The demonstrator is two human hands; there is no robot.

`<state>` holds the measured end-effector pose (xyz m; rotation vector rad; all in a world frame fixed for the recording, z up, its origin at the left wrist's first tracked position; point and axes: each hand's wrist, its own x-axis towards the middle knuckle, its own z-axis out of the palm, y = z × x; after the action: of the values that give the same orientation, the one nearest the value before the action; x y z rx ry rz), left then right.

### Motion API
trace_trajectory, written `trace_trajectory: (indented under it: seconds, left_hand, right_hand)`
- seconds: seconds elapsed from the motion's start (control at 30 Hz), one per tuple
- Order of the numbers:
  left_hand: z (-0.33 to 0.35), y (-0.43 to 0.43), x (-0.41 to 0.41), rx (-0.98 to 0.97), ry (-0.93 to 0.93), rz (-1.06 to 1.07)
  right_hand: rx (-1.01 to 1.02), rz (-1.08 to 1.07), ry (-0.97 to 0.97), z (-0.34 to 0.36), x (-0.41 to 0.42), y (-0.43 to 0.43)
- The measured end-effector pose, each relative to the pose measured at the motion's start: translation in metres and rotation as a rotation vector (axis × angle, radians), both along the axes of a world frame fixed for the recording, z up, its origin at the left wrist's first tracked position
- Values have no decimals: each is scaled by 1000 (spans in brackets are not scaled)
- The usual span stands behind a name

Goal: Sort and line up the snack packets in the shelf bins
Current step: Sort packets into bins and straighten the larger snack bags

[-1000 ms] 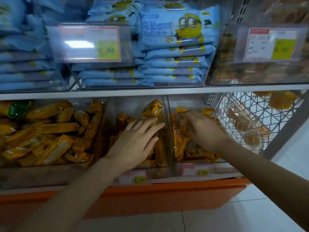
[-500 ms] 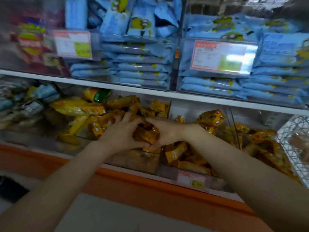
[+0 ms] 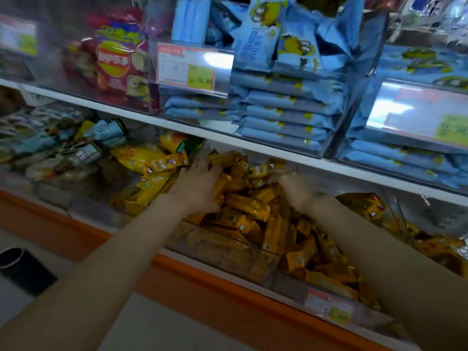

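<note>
Pressing yellow packets [image 3: 243,206], left hand [image 3: 200,186] fingers [image 3: 202,164] spread; right hand [image 3: 297,186] blurred, grip untellable.

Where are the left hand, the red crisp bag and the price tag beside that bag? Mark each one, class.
left hand [image 3: 200,184]: head view, back of the hand.
red crisp bag [image 3: 115,63]: head view, round logo on its front.
price tag [image 3: 186,65]: head view, middle of the card.

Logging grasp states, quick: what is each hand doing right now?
Left hand: open, fingers flat on the yellow packets.
Right hand: among the packets, too blurred to tell.
</note>
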<state>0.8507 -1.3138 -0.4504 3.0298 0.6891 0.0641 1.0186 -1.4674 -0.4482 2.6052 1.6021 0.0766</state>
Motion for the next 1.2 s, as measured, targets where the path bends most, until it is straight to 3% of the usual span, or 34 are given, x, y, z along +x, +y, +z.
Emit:
trace_trajectory:
  seconds: [0.17,0.3,0.4,0.5,0.7,0.8,0.9,1.07,1.2]
  left_hand:
    - [-10,-5,-14,-60,-66,7]
    - [-12,-4,-21,-77,-181,66]
    - [-15,-5,-26,-196,-358,127]
    - [-14,-3,-28,-219,-410,155]
    - [-15,9,-35,-304,-608,161]
    - [-17,17,-47,-338,-694,175]
    - [-18,24,-55,-334,-736,210]
    - [-23,27,-54,-252,-680,202]
    - [-27,27,-53,-167,-658,160]
  right_hand:
    - [-32,-36,255,5,-25,-2]
    - [-51,70,456,4,-49,-17]
    - [-122,142,485,-2,-61,-23]
    - [-142,114,483,0,-60,-26]
    - [252,172,214,4,-52,-8]
    - [172,281,203,0,-44,23]
    - [-29,213,251,-9,-33,55]
    - [-106,208,-112,-12,-30,73]
    - [-28,143,-200,-18,-34,76]
